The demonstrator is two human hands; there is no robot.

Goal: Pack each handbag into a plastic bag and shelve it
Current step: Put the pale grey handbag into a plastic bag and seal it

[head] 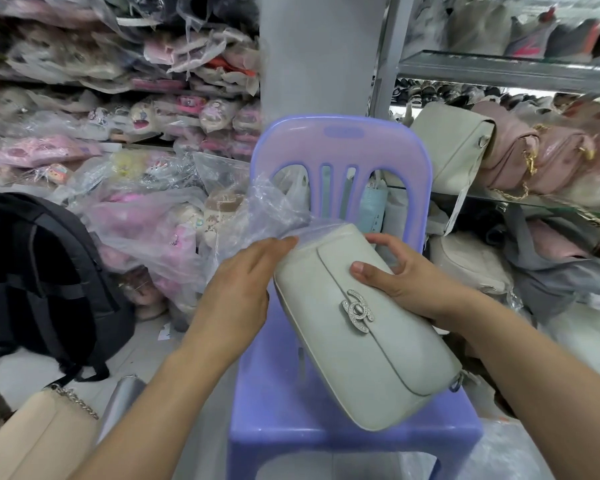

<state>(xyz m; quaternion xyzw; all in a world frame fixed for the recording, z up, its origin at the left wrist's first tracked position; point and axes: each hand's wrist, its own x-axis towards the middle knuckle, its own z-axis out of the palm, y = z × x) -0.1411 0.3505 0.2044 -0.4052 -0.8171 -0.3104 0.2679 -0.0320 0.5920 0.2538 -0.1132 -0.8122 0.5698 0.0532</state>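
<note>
We're holding the pale handbag [361, 348] over the seat of the purple chair [274, 393], and it's lying on a slant. Its long axis is running from the near end, low on our right, up and away to the far end on our left. Moving up it, the right hand [402, 282] is gripping the upper edge just past the silver clasp [358, 311], thumb pressing on the flap and fingers curling over the far side. The left hand [243, 282] is sitting nearer the far end, fingers lying together on the clear plastic bag [267, 209] where its mouth is meeting the handbag's corner. The thumb is hiding underneath, so we cannot tell whether it's pinching the film. Only that far tip is looking covered, we're judging, so the handbag needs sliding up-left along its own slant. Beyond, the metal shelving [499, 69] is waiting on our right.
</note>
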